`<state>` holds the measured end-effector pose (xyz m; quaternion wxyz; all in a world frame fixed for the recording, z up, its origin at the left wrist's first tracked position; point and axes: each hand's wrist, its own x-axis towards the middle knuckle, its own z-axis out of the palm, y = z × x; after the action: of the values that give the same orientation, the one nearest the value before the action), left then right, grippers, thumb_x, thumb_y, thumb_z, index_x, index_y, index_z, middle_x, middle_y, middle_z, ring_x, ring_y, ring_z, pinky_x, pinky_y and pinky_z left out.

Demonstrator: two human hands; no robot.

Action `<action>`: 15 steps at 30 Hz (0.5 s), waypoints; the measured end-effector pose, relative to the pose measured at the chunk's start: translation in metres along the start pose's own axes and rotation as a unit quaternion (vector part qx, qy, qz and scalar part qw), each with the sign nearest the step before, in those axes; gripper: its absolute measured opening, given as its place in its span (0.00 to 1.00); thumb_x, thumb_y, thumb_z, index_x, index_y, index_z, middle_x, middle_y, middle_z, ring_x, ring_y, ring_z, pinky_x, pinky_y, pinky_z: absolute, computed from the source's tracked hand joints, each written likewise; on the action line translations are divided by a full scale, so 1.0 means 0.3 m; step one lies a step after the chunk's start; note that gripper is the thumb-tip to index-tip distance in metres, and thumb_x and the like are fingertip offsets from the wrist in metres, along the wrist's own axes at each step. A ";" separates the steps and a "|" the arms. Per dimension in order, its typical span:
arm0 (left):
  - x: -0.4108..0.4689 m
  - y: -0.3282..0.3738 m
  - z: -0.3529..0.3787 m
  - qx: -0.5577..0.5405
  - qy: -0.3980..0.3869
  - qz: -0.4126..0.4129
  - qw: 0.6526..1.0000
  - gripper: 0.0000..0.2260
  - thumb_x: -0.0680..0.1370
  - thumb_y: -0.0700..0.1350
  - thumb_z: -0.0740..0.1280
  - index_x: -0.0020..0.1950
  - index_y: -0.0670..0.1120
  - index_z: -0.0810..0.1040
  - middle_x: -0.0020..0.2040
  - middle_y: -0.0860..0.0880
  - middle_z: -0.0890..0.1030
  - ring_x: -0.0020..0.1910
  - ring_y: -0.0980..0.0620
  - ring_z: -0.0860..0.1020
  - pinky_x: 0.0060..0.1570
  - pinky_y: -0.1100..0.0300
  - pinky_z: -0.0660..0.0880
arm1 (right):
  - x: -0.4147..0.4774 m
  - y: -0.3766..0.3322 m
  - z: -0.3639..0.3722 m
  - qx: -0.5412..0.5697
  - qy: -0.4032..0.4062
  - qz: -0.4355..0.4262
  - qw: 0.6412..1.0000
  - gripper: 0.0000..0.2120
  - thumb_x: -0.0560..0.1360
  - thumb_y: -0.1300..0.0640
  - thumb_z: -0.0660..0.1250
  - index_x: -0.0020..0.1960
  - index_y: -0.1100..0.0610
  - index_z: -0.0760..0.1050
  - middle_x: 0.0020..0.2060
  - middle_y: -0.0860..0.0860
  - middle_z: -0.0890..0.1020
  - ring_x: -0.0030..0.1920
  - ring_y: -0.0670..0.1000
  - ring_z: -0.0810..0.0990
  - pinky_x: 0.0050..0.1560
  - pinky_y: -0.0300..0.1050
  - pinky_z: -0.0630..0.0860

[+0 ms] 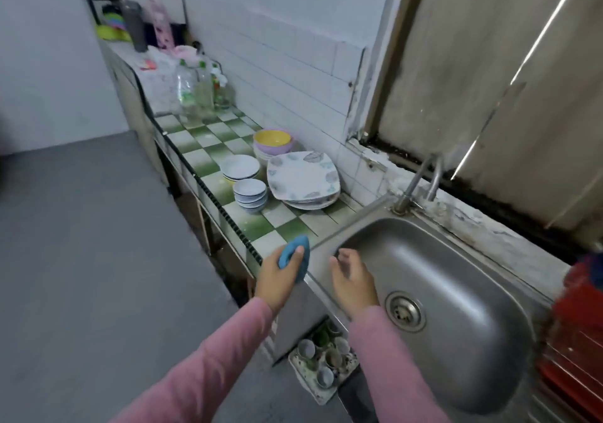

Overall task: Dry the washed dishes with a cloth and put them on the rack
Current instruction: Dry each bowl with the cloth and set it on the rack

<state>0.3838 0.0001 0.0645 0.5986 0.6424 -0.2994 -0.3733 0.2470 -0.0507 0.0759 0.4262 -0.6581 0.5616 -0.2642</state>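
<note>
Writing: none legible; the labels on the clear bottles at the counter's far end are too blurred to read.
Surface: green-and-white checked tile counter, white tiled wall behind, grey floor, steel sink with tap.
Dishes on the counter: square leaf-print plates, stacked beside the sink; small bowls stacked just in front; white bowls; yellow bowl nested on purple ones.
Red slatted item, right edge: possibly the rack, blurred.
Blue cloth: bunched in the left hand, fingers curled over it, at the counter's front corner.
Right hand: over the sink's left rim, fingers loosely curled, holding nothing, near the cloth but apart.
</note>
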 end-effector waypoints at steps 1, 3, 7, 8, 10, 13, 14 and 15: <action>0.021 -0.010 -0.036 -0.007 0.012 -0.010 1.000 0.05 0.78 0.53 0.69 0.51 0.53 0.81 0.48 0.49 0.83 0.49 0.50 0.81 0.55 0.52 0.78 | 0.021 -0.019 0.029 -0.001 -0.010 -0.003 1.000 0.16 0.81 0.52 0.63 0.67 0.55 0.71 0.66 0.53 0.76 0.64 0.52 0.74 0.59 0.38 0.65; 0.079 -0.034 -0.120 -0.028 0.048 -0.025 0.998 0.07 0.79 0.49 0.68 0.56 0.50 0.81 0.50 0.49 0.83 0.50 0.50 0.81 0.55 0.53 0.78 | 0.084 -0.060 0.116 -0.012 -0.037 -0.012 0.999 0.17 0.81 0.52 0.62 0.68 0.56 0.70 0.65 0.53 0.76 0.63 0.52 0.74 0.57 0.38 0.65; 0.226 -0.055 -0.261 -0.049 0.098 -0.036 0.993 0.08 0.80 0.45 0.67 0.57 0.47 0.80 0.50 0.46 0.83 0.48 0.50 0.80 0.54 0.53 0.78 | 0.238 -0.142 0.271 -0.017 -0.071 -0.009 0.997 0.17 0.82 0.50 0.61 0.68 0.54 0.70 0.66 0.50 0.76 0.62 0.53 0.75 0.59 0.42 0.68; 0.274 -0.054 -0.291 -0.050 0.106 -0.037 0.992 0.07 0.80 0.45 0.67 0.57 0.47 0.79 0.50 0.46 0.82 0.48 0.50 0.80 0.54 0.53 0.78 | 0.282 -0.162 0.309 -0.012 -0.077 -0.005 0.997 0.17 0.82 0.49 0.61 0.68 0.53 0.70 0.66 0.50 0.76 0.62 0.53 0.74 0.61 0.44 0.68; 0.384 -0.045 -0.341 -0.048 0.121 -0.031 0.991 0.06 0.80 0.44 0.67 0.57 0.47 0.78 0.49 0.47 0.82 0.47 0.51 0.80 0.53 0.54 0.78 | 0.378 -0.201 0.377 -0.007 -0.088 -0.002 0.996 0.16 0.82 0.49 0.60 0.68 0.54 0.69 0.67 0.50 0.75 0.62 0.52 0.74 0.61 0.43 0.68; 0.565 -0.022 -0.391 -0.040 0.141 -0.019 0.989 0.06 0.80 0.44 0.67 0.56 0.46 0.79 0.48 0.47 0.81 0.47 0.50 0.79 0.53 0.53 0.77 | 0.540 -0.269 0.464 -0.016 -0.097 0.004 0.995 0.17 0.83 0.50 0.58 0.69 0.55 0.68 0.67 0.51 0.75 0.62 0.52 0.74 0.56 0.40 0.65; 0.624 -0.012 -0.404 -0.035 0.141 -0.019 0.989 0.06 0.80 0.44 0.67 0.56 0.46 0.79 0.47 0.47 0.81 0.47 0.49 0.79 0.54 0.52 0.77 | 0.597 -0.291 0.490 -0.018 -0.097 0.010 0.995 0.18 0.83 0.50 0.58 0.69 0.56 0.68 0.66 0.51 0.75 0.63 0.53 0.74 0.55 0.41 0.64; 0.682 -0.002 -0.415 -0.028 0.140 -0.020 0.990 0.05 0.80 0.45 0.67 0.55 0.47 0.79 0.47 0.48 0.81 0.48 0.49 0.79 0.55 0.52 0.77 | 0.652 -0.309 0.515 -0.019 -0.096 0.019 0.995 0.18 0.83 0.50 0.58 0.69 0.56 0.68 0.66 0.52 0.75 0.63 0.54 0.74 0.55 0.41 0.64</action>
<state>0.5991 -0.1020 0.0396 0.6450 0.6769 -0.1891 -0.2999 0.4673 -0.1982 0.0531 0.4707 -0.6776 0.5356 -0.1803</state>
